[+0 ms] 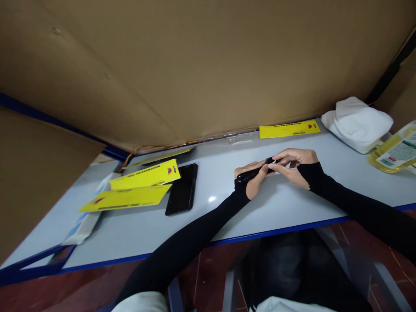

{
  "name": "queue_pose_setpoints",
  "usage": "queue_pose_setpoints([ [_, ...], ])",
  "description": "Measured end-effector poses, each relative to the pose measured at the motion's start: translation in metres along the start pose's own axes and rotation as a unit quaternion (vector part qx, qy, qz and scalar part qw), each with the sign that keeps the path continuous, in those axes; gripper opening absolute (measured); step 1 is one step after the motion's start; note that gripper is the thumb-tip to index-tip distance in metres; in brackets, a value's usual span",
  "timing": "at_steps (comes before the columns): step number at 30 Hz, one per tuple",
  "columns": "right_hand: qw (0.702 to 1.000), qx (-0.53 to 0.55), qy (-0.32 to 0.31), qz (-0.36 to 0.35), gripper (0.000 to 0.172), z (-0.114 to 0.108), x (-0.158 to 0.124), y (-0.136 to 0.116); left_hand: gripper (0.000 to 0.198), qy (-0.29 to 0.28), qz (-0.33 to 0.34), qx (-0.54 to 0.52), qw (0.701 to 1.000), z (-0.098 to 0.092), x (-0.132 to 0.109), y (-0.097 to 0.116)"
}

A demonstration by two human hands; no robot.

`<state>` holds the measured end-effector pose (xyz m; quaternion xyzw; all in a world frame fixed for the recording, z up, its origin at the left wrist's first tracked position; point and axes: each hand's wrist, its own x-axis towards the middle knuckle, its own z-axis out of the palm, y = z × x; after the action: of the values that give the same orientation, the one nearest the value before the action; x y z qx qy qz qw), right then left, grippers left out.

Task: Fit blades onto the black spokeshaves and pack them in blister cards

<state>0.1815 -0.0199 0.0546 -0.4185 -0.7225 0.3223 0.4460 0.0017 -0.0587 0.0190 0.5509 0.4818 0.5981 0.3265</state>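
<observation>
Over the middle right of the table, my left hand (255, 177) is wrapped round a black spokeshave (247, 176), with one smooth rounded handle sticking out past the palm. My right hand (294, 167) has its thumb and fingers pinched at the spokeshave's middle, where a small shiny metal part shows. Fingers hide most of the tool's body and its far handle. Both hands are just above the white tabletop (214, 225), and black sleeves cover the forearms.
Yellow printed cards (146, 175) overlap at the left beside a black phone (182, 189). Another yellow card (289, 129) lies by the cardboard wall (208, 69). A white cloth bundle (357, 123) and a bottle of yellow liquid (394, 149) stand at the right.
</observation>
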Motion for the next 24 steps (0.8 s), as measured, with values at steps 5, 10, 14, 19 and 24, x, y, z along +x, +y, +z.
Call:
queue_pose_setpoints([
  [5, 1.0, 0.029, -0.001, 0.01, 0.048, 0.001, 0.001, 0.004, 0.026, -0.005, -0.031, -0.03, 0.999, -0.002, 0.003, -0.003],
  [10, 1.0, 0.013, 0.007, -0.014, 0.057, 0.001, 0.001, 0.001, 0.031, -0.015, -0.091, -0.112, 0.989, 0.001, 0.002, -0.005],
  [14, 0.999, -0.037, 0.014, -0.037, 0.066, 0.003, 0.0, -0.001, 0.031, -0.025, -0.108, -0.14, 0.984, 0.005, 0.0, 0.002],
  [19, 0.998, -0.063, 0.006, -0.023, 0.066, 0.006, -0.001, 0.0, 0.036, -0.019, -0.116, -0.123, 0.985, 0.005, 0.0, 0.008],
  [24, 0.998, -0.069, -0.012, -0.01, 0.061, 0.006, 0.0, 0.002, 0.035, -0.006, -0.118, -0.122, 0.986, 0.006, 0.0, 0.006],
])
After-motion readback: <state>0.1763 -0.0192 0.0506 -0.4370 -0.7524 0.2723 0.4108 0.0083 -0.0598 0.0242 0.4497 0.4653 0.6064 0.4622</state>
